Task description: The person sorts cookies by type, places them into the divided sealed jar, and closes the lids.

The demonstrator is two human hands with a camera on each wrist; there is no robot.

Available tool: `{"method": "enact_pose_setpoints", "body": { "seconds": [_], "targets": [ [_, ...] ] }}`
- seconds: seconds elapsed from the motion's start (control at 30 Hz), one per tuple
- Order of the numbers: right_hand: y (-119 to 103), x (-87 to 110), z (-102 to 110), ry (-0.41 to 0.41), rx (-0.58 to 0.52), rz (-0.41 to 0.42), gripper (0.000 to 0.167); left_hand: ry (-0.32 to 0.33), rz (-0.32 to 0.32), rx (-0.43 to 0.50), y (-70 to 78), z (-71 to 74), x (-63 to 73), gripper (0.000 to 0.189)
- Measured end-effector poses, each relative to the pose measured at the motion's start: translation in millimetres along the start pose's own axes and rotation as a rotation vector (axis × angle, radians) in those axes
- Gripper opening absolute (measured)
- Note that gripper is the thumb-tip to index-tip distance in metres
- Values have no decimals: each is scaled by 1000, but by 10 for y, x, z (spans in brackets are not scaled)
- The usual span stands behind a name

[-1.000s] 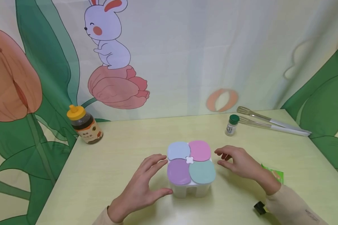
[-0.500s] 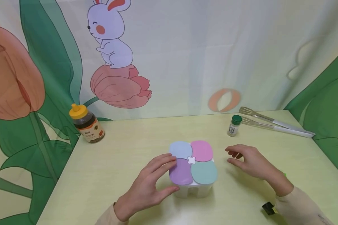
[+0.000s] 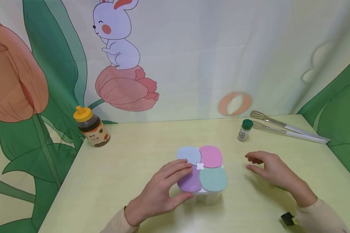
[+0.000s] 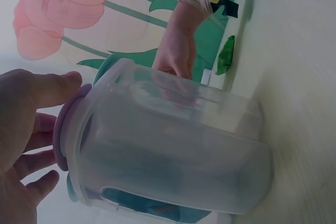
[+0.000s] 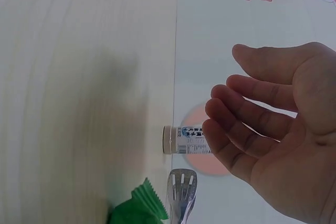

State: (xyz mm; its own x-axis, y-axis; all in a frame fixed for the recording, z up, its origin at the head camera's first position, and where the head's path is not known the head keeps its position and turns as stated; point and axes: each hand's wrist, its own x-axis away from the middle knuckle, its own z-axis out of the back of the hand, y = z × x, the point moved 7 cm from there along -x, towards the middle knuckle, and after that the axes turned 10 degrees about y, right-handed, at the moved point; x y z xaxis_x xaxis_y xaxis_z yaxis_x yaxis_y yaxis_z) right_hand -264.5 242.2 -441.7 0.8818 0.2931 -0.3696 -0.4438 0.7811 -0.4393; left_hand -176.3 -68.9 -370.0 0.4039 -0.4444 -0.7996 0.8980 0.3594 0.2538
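A whitish translucent storage box (image 3: 211,198) stands on the table, topped by four-petal lids: purple (image 3: 192,183), blue (image 3: 188,153), pink (image 3: 211,156) and green (image 3: 213,179). My left hand (image 3: 160,189) reaches over its left side, fingertips over the blue and purple lids, thumb at the purple lid's near edge. In the left wrist view, thumb and fingers stand around the purple lid (image 4: 65,129), relaxed and spread. Off to the box's right, my right hand (image 3: 275,171) hovers with loosely bent fingers and nothing in them.
At the back left stands a honey bottle (image 3: 94,129) with a yellow cap. A small green-capped jar (image 3: 244,131) and metal tongs (image 3: 294,129) are at the back right. A green packet (image 5: 139,208) lies near my right arm. A printed curtain (image 3: 186,64) hangs behind the table.
My left hand has moved right, from beside the box to over its left lids. My right hand has drawn away from the box to the right. The lids look the same.
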Motion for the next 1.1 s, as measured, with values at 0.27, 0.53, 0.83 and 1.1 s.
{"method": "enact_pose_setpoints", "body": {
  "seconds": [0.27, 0.53, 0.83, 1.1],
  "targets": [
    [100, 22, 58, -40, 11, -86, 34, -1, -22, -1, 49, -47, -28, 60],
    [202, 94, 133, -13, 26, -95, 37, -34, -51, -31, 88, -81, -53, 60],
    [266, 163, 164, -4, 33, -100, 39, -62, -76, -85, 94, -110, -78, 61],
    [392, 225, 135, -38, 43, -140, 39, -79, -105, -86, 129, -157, -118, 57]
  ]
}}
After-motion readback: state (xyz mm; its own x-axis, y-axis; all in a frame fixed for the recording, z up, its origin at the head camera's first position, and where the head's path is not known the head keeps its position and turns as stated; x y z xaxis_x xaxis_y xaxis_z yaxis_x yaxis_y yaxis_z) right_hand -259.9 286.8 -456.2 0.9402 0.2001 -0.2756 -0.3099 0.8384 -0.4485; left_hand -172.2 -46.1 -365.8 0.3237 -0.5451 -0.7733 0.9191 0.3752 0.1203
